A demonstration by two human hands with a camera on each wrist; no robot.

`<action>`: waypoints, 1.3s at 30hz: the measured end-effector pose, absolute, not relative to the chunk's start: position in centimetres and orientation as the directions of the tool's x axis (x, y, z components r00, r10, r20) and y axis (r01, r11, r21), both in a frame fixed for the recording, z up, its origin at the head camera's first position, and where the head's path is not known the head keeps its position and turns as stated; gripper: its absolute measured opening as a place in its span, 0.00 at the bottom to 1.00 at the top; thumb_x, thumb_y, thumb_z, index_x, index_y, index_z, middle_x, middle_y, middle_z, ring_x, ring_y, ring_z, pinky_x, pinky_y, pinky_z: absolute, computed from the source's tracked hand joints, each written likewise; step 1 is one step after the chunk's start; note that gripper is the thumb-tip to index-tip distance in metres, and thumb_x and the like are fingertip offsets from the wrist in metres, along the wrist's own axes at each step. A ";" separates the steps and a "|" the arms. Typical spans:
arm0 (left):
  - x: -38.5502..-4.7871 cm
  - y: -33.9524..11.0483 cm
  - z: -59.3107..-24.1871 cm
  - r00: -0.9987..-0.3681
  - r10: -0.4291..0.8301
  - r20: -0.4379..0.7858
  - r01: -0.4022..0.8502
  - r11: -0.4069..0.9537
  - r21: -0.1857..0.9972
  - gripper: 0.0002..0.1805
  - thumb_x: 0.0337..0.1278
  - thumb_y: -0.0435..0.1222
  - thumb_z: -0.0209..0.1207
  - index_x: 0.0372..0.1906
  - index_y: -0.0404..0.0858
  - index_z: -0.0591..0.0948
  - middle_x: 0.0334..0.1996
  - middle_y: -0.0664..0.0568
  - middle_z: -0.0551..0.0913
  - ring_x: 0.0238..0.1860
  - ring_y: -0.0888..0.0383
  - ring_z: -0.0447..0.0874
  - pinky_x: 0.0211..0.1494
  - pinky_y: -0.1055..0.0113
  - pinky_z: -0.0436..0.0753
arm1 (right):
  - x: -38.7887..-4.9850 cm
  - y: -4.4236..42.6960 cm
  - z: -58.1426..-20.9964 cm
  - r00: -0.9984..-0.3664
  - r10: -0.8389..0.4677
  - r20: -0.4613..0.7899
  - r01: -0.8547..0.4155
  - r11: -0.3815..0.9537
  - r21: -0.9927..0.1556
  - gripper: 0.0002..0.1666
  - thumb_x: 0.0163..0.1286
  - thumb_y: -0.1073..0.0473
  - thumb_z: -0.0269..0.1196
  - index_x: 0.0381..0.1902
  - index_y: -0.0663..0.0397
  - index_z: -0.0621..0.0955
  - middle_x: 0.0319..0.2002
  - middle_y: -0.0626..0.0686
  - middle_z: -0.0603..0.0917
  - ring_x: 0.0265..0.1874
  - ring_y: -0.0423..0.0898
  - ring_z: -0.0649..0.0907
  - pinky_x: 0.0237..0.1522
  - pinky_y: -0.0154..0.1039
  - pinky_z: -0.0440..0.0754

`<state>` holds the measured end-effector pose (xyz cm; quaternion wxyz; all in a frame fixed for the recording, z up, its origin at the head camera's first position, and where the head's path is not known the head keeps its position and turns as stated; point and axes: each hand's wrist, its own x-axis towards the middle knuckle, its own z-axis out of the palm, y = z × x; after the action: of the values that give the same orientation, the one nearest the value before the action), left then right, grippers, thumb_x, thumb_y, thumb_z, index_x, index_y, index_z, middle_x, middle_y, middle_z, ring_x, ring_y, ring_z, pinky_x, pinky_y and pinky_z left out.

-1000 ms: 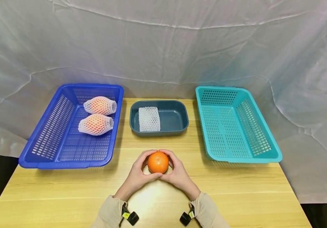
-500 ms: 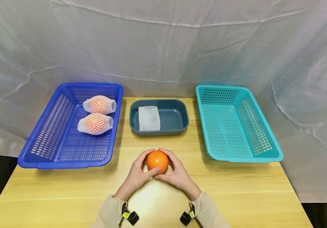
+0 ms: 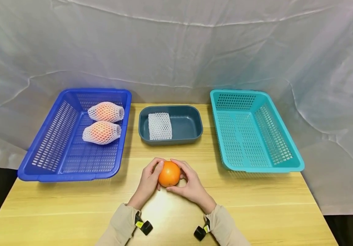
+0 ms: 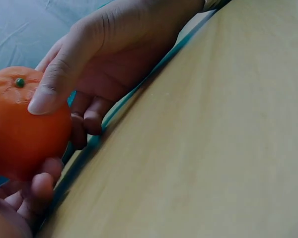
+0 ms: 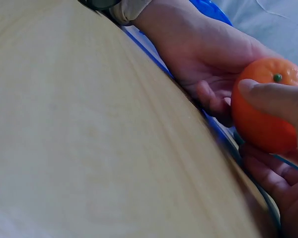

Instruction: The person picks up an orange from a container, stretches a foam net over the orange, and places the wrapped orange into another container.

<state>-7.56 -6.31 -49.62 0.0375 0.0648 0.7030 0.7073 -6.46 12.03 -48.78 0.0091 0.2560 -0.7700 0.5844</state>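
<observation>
An orange (image 3: 169,174) with a small green stem button is held between both hands, near the middle of the table. My left hand (image 3: 147,179) grips it from the left, its thumb lying up along the fruit's side. From the right, my right hand (image 3: 192,186) holds it with curled fingers. In the right wrist view, the right thumb (image 5: 270,96) presses the orange (image 5: 263,121) below the stem. Part of the left fingers (image 4: 39,191) shows under the orange (image 4: 20,131) in the left wrist view.
At the left stands a blue basket (image 3: 71,177) with two fruits (image 3: 102,132) in white foam nets. A dark blue-grey tray (image 3: 185,127) behind the hands carries a flat white foam net (image 3: 160,126). A teal basket (image 3: 260,169) stands at the right; a grey cloth (image 3: 176,44) hangs behind.
The left hand has turned, its thumb shifting from the orange's near side up to its left side. The orange has moved slightly left. The right hand has stayed almost in place.
</observation>
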 end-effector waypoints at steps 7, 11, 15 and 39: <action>-7.1 -6.2 -48.3 -0.982 0.113 0.154 0.162 0.062 0.985 0.13 0.75 0.33 0.48 0.52 0.29 0.79 0.49 0.41 0.83 0.50 0.54 0.80 0.56 0.63 0.79 | -6.3 11.9 -48.5 -0.912 -0.336 0.237 -0.314 0.198 -0.928 0.47 0.46 0.70 0.79 0.65 0.62 0.72 0.56 0.58 0.77 0.47 0.45 0.83 0.43 0.43 0.86; -7.0 -6.3 -48.2 -0.975 0.129 0.183 0.195 0.087 0.977 0.15 0.75 0.31 0.48 0.57 0.26 0.77 0.54 0.36 0.81 0.55 0.50 0.78 0.60 0.64 0.77 | -6.3 11.9 -48.3 -0.928 -0.308 0.208 -0.280 0.210 -0.937 0.45 0.49 0.67 0.79 0.65 0.61 0.73 0.54 0.57 0.78 0.39 0.43 0.83 0.35 0.41 0.85; -7.0 -6.4 -48.9 -0.941 0.148 0.304 0.319 0.087 0.944 0.15 0.73 0.26 0.48 0.56 0.26 0.78 0.54 0.35 0.81 0.57 0.48 0.78 0.62 0.68 0.75 | -6.3 11.9 -48.4 -0.935 -0.293 0.199 -0.267 0.215 -0.939 0.42 0.50 0.66 0.78 0.64 0.61 0.75 0.51 0.57 0.79 0.30 0.40 0.81 0.26 0.39 0.82; -7.2 -7.2 -53.1 -0.862 0.331 0.383 0.477 0.277 0.834 0.48 0.42 0.38 0.78 0.71 0.41 0.67 0.65 0.53 0.72 0.64 0.54 0.72 0.67 0.56 0.72 | -6.3 11.7 -47.9 -0.963 -0.204 0.175 -0.235 0.322 -0.917 0.32 0.51 0.65 0.78 0.54 0.64 0.81 0.43 0.57 0.84 0.29 0.42 0.79 0.31 0.42 0.84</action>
<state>-7.17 -7.19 -53.09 -0.0668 0.2537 0.7964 0.5449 -6.32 11.71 -47.93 0.0137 0.1352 -0.8129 0.5663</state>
